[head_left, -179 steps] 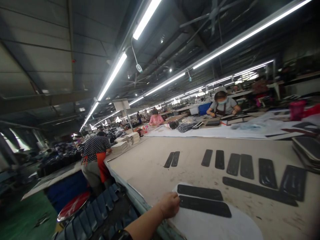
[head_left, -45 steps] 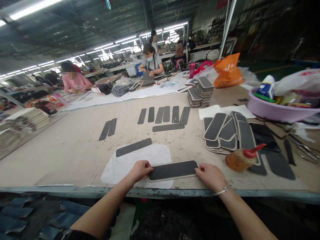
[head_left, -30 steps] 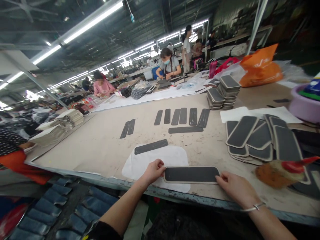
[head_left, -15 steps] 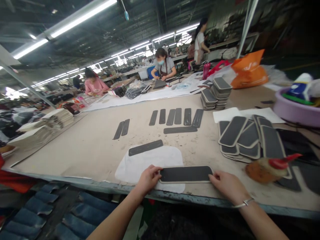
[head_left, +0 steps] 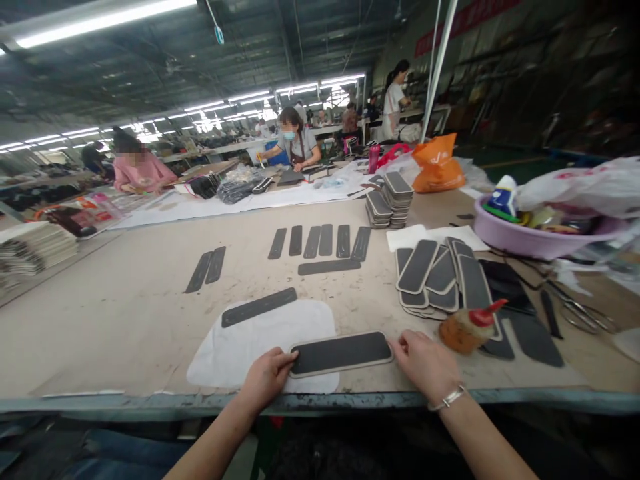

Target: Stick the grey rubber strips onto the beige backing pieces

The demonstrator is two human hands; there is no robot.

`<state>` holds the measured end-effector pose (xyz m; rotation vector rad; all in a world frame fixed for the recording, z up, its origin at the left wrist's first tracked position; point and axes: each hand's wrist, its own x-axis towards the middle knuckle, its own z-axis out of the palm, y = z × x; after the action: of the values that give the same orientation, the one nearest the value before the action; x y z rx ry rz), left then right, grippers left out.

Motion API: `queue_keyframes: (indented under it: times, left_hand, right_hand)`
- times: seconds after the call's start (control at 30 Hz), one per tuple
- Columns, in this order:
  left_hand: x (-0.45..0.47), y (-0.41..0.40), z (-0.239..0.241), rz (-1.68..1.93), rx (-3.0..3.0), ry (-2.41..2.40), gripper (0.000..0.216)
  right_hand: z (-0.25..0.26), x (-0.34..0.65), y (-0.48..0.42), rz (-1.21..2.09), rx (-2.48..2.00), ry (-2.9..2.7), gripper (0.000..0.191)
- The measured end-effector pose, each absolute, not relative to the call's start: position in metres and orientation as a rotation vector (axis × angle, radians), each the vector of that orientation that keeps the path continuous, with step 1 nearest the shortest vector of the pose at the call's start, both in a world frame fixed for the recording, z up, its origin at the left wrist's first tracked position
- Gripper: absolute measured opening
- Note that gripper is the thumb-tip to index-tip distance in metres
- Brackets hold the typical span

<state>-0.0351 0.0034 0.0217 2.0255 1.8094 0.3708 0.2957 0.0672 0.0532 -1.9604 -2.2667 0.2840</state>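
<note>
A long black pad with a pale border [head_left: 341,353] lies flat near the front edge of the workbench [head_left: 125,313], partly on a white sheet [head_left: 240,343]. My left hand [head_left: 267,379] has curled fingers pressed on the pad's left end. At the pad's right end rests my right hand [head_left: 425,363], fingers bent against the edge, a bracelet on the wrist. A black strip [head_left: 259,307] lies on the sheet behind the pad.
A glue bottle with a red nozzle [head_left: 467,330] lies just right of my right hand. Behind it are fanned bordered pads [head_left: 435,273], two stacks [head_left: 390,199], rows of black strips [head_left: 320,241], a purple basin [head_left: 525,237], scissors [head_left: 580,310]. People work at far tables.
Six seconds ago only my left hand touched two strips on the sheet. Since 1.5 s ago both hands stay on the bordered pad's ends; only the view has swung.
</note>
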Motion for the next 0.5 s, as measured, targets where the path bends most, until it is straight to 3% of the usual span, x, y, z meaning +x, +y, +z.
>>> queue_keyframes:
  times: [0.1, 0.23, 0.5]
  left_hand:
    - [-0.033, 0.003, 0.024, 0.354, 2.02, 1.816, 0.033]
    - [-0.03, 0.004, 0.026, 0.346, 2.004, 1.824, 0.032]
    - [-0.03, 0.003, 0.027, 0.339, 1.975, 1.859, 0.03]
  right_hand:
    - [0.054, 0.268, 0.051, 0.221, -1.434, -2.368, 0.045]
    - [0.038, 0.218, 0.034, 0.401, -0.935, -2.612, 0.07]
    - [0.008, 0.236, 0.05, 0.486, -1.12, -2.677, 0.073]
